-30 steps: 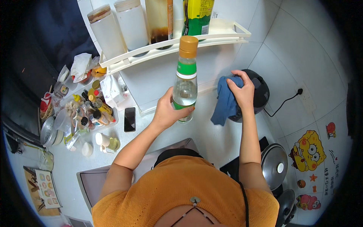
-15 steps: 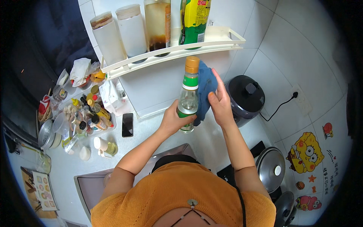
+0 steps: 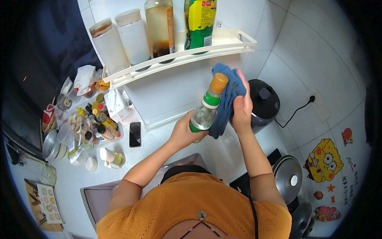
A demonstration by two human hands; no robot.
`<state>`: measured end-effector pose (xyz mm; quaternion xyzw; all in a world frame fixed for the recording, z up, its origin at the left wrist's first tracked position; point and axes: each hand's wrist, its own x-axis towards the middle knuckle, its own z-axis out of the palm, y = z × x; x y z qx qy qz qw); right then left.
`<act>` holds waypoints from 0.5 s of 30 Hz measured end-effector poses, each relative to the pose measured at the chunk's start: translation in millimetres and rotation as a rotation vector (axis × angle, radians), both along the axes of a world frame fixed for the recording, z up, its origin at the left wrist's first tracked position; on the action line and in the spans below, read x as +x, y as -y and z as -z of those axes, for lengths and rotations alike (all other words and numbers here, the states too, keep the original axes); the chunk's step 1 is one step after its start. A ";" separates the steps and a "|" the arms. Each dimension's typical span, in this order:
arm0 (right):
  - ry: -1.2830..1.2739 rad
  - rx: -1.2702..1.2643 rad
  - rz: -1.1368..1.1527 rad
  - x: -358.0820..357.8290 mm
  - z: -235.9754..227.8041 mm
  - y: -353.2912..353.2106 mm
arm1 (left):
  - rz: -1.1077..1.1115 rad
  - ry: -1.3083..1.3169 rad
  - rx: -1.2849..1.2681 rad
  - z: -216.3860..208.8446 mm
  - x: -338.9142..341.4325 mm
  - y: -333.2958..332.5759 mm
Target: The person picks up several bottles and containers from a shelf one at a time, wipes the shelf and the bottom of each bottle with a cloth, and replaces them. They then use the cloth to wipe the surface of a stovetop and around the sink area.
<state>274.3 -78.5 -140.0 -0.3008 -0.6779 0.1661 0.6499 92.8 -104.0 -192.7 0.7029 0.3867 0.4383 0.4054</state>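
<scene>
My left hand (image 3: 186, 131) is wrapped round the lower body of a clear glass bottle (image 3: 205, 113) with a golden-yellow cap and green labels. The bottle leans to the right, its cap uppermost. In my right hand (image 3: 242, 111) is a blue cloth (image 3: 226, 104), which lies against the bottle's right side. My right thumb presses on the cloth while the other fingers are mostly behind it. Both hands are above the counter, below the wall shelf.
A white wall shelf (image 3: 179, 55) holds jars, a sauce bottle and a green-yellow pouch. At right stand a dark rice cooker (image 3: 258, 103) and a lidded pan (image 3: 287, 179). Crowded condiment bottles (image 3: 101, 127), a phone (image 3: 135, 134) and an oil pot (image 3: 113, 157) are at left. A sink (image 3: 97, 197) lies near me.
The bottle has tilted to the right, and its cap has moved right and slightly down. My right hand and the cloth have shifted right along with it.
</scene>
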 end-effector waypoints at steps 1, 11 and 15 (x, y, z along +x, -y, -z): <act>0.040 0.092 0.044 -0.5 -8.6 0.5 | 0.007 -0.003 -0.010 0.5 3.0 0.0; 0.356 -0.005 0.001 -9.2 53.0 2.8 | 0.105 0.243 -0.114 -12.4 4.2 -19.0; 0.424 -0.110 -0.092 -0.7 85.3 18.9 | 0.082 0.257 -0.127 -20.8 -4.6 -31.6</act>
